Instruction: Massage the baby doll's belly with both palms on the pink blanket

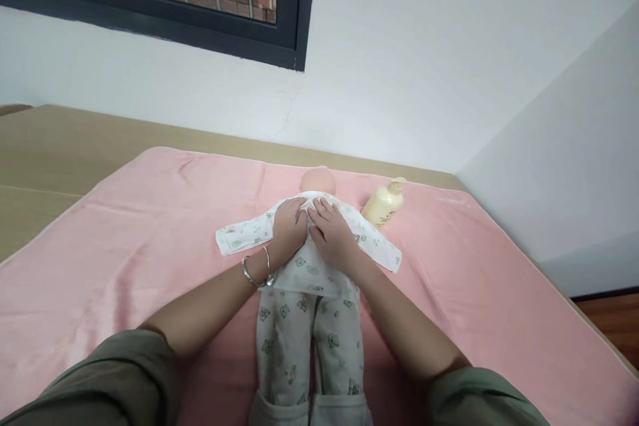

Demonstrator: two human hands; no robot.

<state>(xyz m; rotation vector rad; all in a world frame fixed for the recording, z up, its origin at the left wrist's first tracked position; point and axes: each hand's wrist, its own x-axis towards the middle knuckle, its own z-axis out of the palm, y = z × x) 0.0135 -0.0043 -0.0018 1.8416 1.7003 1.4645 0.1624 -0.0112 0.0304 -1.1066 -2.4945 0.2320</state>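
Note:
A baby doll [318, 181] lies stretched out, its bare rounded head farthest from me and no face visible. It wears a white long-sleeved top [312, 273] and matching trousers [284, 339], both printed with small green and brown figures. My left hand [289, 231] rests on the upper part of the top, left of the middle, fingers extended toward the neckline. On the other side my right hand [333, 234] lies on the cloth, fingers outstretched and thumb apart. The fabric is creased between my fingertips. Both sleeves of the top spread outward.
Beneath the doll is a pink sheet [164, 213] over a wooden surface [90, 140]. A pale yellow pump bottle [384, 203] leans beside the right sleeve. A white wall [399, 66] and a dark-framed window [294, 6] stand behind.

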